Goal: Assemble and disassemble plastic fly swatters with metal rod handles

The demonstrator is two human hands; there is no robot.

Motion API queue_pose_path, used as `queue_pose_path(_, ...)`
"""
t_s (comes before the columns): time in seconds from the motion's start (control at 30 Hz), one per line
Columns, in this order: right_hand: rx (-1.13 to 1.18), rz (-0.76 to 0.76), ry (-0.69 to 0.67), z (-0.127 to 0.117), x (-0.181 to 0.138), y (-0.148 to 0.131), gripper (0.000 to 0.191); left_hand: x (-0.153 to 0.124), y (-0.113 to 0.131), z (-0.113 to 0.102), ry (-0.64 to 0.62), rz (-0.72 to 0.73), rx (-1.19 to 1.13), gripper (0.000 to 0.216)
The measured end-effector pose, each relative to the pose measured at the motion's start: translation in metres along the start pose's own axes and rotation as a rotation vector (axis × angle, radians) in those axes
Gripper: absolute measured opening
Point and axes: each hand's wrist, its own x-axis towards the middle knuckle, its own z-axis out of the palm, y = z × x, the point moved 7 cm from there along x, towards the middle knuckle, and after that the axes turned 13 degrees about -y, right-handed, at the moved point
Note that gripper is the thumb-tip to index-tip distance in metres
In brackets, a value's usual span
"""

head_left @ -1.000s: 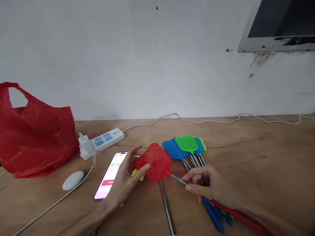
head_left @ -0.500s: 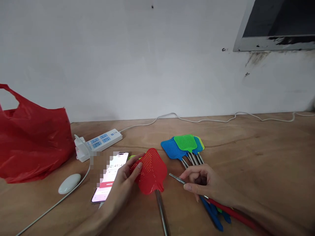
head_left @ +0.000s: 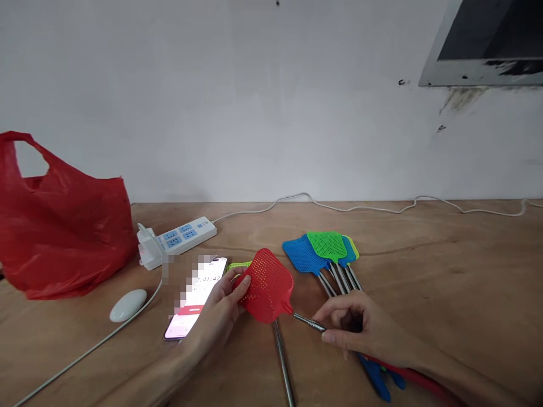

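Note:
My left hand (head_left: 220,312) pinches the left edge of a red mesh swatter head (head_left: 268,285), held just above the wooden table (head_left: 445,271). My right hand (head_left: 365,330) is closed round a thin telescopic metal rod (head_left: 309,323) with a red handle (head_left: 418,379); the rod's tip meets the base of the red head. A yellow-green swatter head (head_left: 238,265) peeks out behind the red one. Another bare metal rod (head_left: 283,367) lies on the table below the head.
Several finished swatters with blue, green and yellow heads (head_left: 321,251) lie just beyond my right hand. A lit phone (head_left: 195,298) rests beside my left hand. A white power strip (head_left: 178,239), a white mouse (head_left: 128,304), cables and a red plastic bag (head_left: 63,226) occupy the left.
Half a second ago the red head and the rod tip were apart; now they have come together at the head's base. The head has tilted back toward the right.

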Motion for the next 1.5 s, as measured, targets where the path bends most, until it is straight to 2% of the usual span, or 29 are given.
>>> queue_pose_path(0.2, 0.032, -0.008, 0.058, 0.0, 0.0, 0.005, 0.033, 0.003, -0.003, -0.001, -0.046, -0.033, 0.039, 0.036)
queue_pose_path(0.4, 0.025, -0.004, 0.178, -0.007, -0.001, 0.01, 0.035, 0.004, 0.013, 0.004, -0.114, 0.09, 0.371, 0.031)
queue_pose_path(0.53, 0.041, 0.021, 0.157, -0.006, 0.0, 0.01, 0.036, 0.001, 0.018, 0.006, -0.134, 0.117, 0.484, 0.032)
queue_pose_path(0.83, 0.114, -0.015, 0.124, -0.007, 0.001, 0.014, 0.041, -0.002, 0.02, 0.022, -0.219, 0.129, 0.533, 0.031)
queue_pose_path(1.1, 0.109, 0.011, 0.123, -0.005, 0.001, 0.014, 0.039, -0.004, 0.016, 0.023, -0.216, 0.153, 0.555, 0.026)
queue_pose_path(1.23, 0.123, 0.004, 0.165, -0.007, 0.001, 0.012, 0.037, -0.006, 0.019, 0.024, -0.228, 0.133, 0.578, 0.025)
queue_pose_path(1.3, 0.152, -0.023, 0.185, -0.009, 0.001, 0.009, 0.036, -0.006, 0.021, 0.02, -0.195, 0.122, 0.588, 0.035)
queue_pose_path(1.37, 0.197, -0.051, 0.208, -0.011, 0.001, 0.008, 0.039, -0.006, 0.023, 0.012, -0.11, 0.136, 0.607, 0.046)
queue_pose_path(1.43, 0.241, -0.073, 0.264, -0.016, 0.0, 0.007, 0.043, -0.006, 0.025, 0.007, -0.048, 0.157, 0.686, 0.042)
queue_pose_path(1.5, 0.274, -0.078, 0.335, -0.022, -0.002, 0.008, 0.047, -0.006, 0.024, 0.01, -0.073, 0.169, 0.858, 0.029)
